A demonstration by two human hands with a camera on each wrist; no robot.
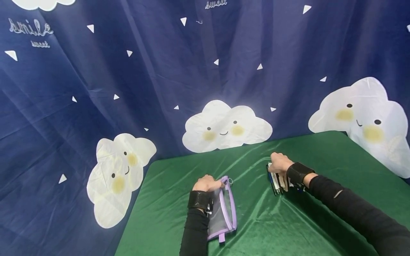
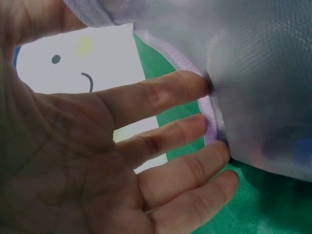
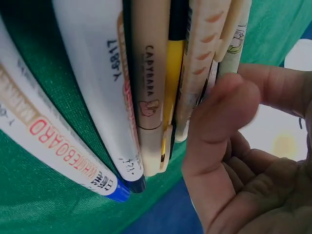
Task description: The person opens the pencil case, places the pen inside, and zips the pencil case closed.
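A mesh pencil pouch (image 1: pixel 216 215) with lilac trim lies on the left part of the green cloth. My left hand (image 1: pixel 206 184) holds its far end, thumb at the lilac zip edge (image 2: pixel 92 12) and fingertips against the lower seam. Farther right, my right hand (image 1: pixel 279 163) is over a row of pens and markers (image 1: pixel 274 183). In the right wrist view its thumb and forefinger pinch a pale green pen (image 3: pixel 233 56) at the row's end. Beside that stand a beige capybara pen (image 3: pixel 147 87), a yellow-and-black pen (image 3: pixel 174 68) and white whiteboard markers (image 3: pixel 100 92).
Green cloth (image 1: pixel 256 220) covers the table, with creases running between the hands. Behind it hangs a dark blue curtain (image 1: pixel 153 89) printed with white clouds (image 1: pixel 224 128) and small triangles. A metal ring (image 1: pixel 230 181) hangs at the pouch's far end.
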